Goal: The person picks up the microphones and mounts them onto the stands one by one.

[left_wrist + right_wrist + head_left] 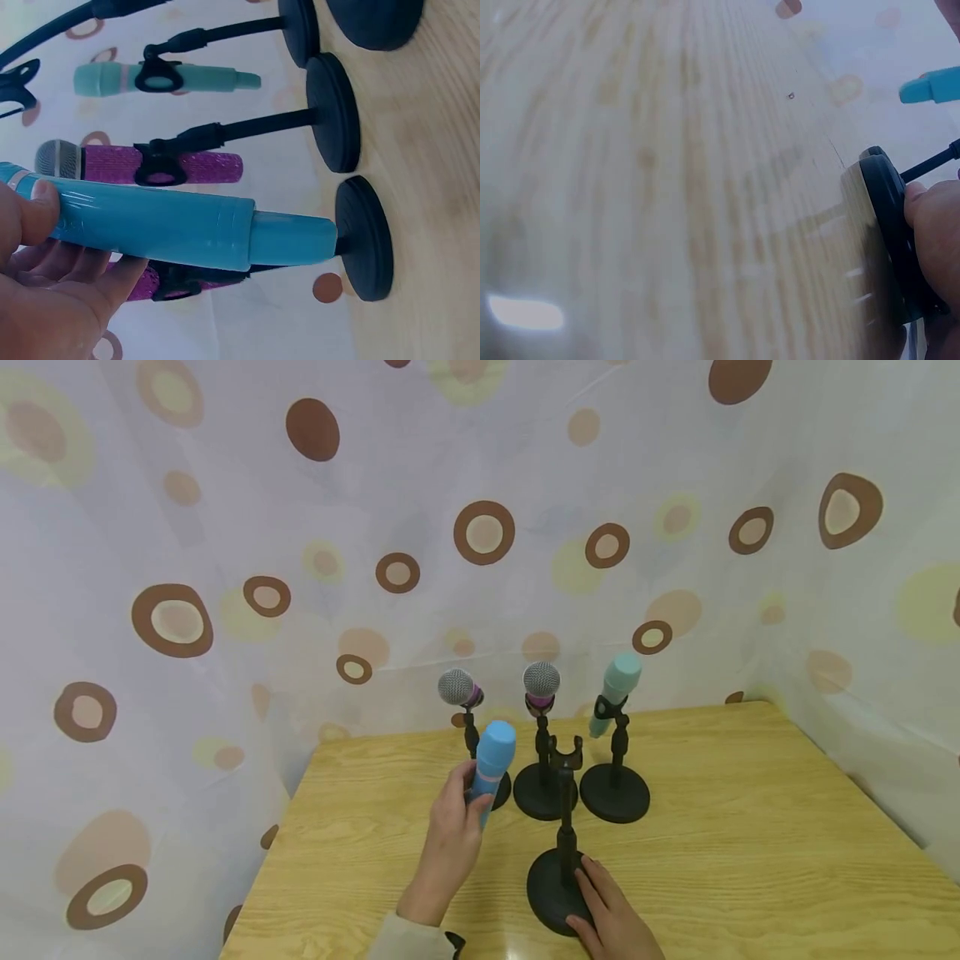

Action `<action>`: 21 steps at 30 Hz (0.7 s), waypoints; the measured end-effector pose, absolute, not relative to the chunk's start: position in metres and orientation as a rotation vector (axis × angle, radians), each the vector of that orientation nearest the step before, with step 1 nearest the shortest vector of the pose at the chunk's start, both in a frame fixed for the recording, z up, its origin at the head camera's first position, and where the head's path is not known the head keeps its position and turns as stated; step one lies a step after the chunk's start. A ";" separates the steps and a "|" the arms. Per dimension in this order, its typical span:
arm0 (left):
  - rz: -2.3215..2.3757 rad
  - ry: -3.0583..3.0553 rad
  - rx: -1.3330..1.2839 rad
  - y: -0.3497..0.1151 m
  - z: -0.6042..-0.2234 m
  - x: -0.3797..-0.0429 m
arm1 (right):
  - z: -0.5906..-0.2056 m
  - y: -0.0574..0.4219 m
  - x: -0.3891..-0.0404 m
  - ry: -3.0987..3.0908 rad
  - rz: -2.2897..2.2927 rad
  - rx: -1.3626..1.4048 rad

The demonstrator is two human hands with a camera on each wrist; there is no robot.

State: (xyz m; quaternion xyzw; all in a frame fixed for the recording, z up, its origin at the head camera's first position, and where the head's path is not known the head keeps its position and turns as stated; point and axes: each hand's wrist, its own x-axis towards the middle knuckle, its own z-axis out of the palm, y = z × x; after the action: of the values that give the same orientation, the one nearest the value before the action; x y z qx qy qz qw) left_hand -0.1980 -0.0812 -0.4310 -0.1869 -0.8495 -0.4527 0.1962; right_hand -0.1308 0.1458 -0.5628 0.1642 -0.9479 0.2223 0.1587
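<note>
My left hand (453, 822) grips a blue microphone (495, 752) by its handle, head end up, in the air over the table. In the left wrist view the blue microphone (172, 225) lies across the fingers with the thumb on top. To its right is a black microphone stand (566, 835) with an empty forked clip. My right hand (611, 914) holds the right side of that stand's round base. In the right wrist view the thumb lies against the base (889, 217), and the other fingers are mostly hidden.
Behind, two stands carry purple microphones with silver mesh heads (456, 687) (542, 680). A third stand, at right, bears a mint-green microphone (621, 677). All stand on a wooden table (735, 827) before a spotted curtain (420, 460).
</note>
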 end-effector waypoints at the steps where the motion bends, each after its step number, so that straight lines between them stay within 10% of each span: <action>1: -1.290 -2.381 -0.529 -0.079 -0.429 -0.198 | -0.563 0.146 -0.131 -2.709 0.635 0.468; 21: -1.392 -2.230 -0.704 -0.046 -0.400 -0.214 | -0.563 0.148 -0.132 -2.683 0.649 0.495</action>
State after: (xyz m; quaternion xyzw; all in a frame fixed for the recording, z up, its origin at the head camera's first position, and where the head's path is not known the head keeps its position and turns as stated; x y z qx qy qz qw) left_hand -0.2140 -0.0463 -0.4003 -0.2530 -0.8014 -0.5002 0.2086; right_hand -0.1324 0.1483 -0.5633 0.1742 -0.9431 0.2280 0.1680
